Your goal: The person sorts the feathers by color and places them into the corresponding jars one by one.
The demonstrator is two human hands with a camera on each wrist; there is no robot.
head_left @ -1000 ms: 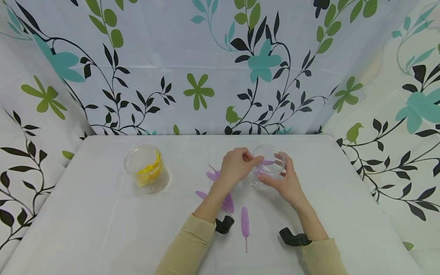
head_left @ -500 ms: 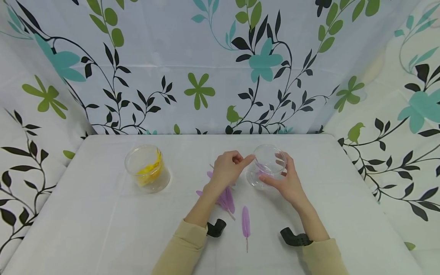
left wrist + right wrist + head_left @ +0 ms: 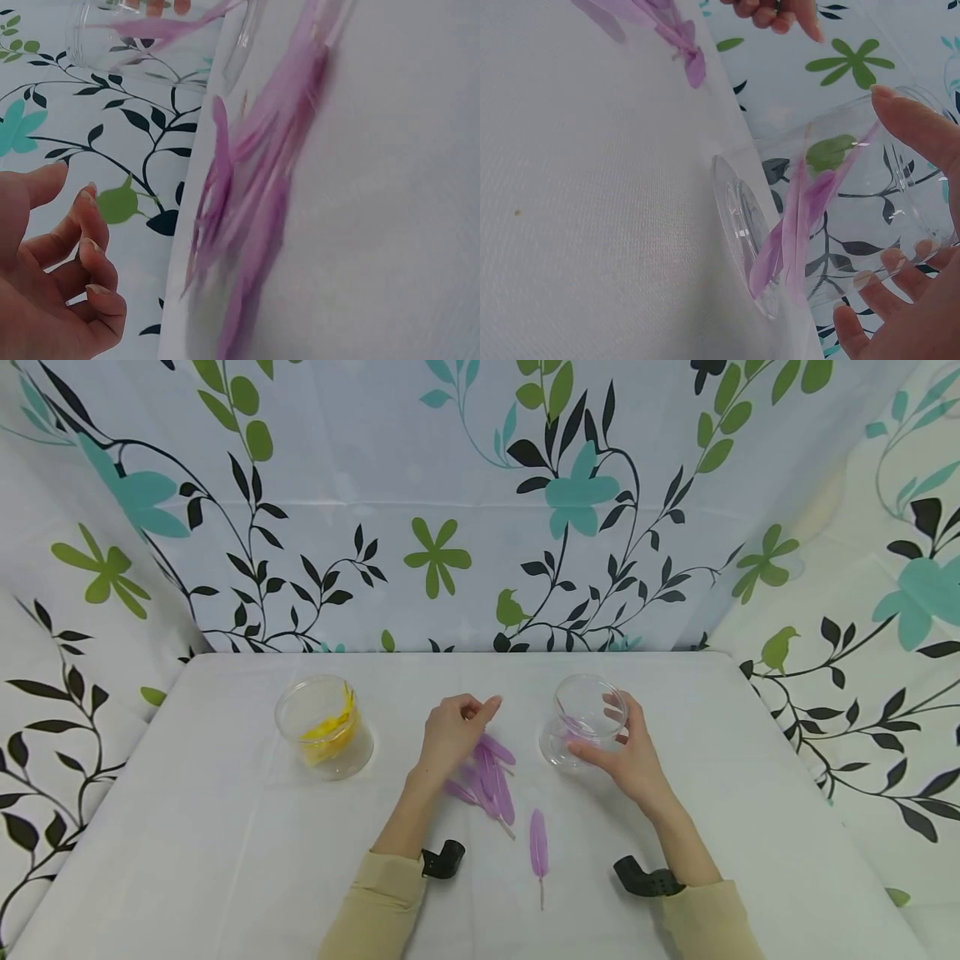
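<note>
My right hand [image 3: 630,760] grips a clear cup [image 3: 558,747] on the right of the table, thumb on the near side and fingers round the far side. In the right wrist view, purple feathers [image 3: 799,225] lean inside the cup. My left hand [image 3: 450,735] hovers at the far end of a loose pile of purple feathers [image 3: 492,785]. Its fingers are loosely curled, and the left wrist view shows nothing between thumb and fingertips. One more purple feather [image 3: 538,843] lies apart, nearer the front.
A second clear cup [image 3: 360,756] with yellow feathers [image 3: 330,735] in it stands at the left of the white table [image 3: 225,827]. A leaf-patterned cloth [image 3: 337,468] hangs behind and at both sides. Each wrist wears a black camera mount [image 3: 444,860].
My left hand has let go of a purple feather at the right cup and moved left to the pile. That feather has gone into the cup. The right hand stays put.
</note>
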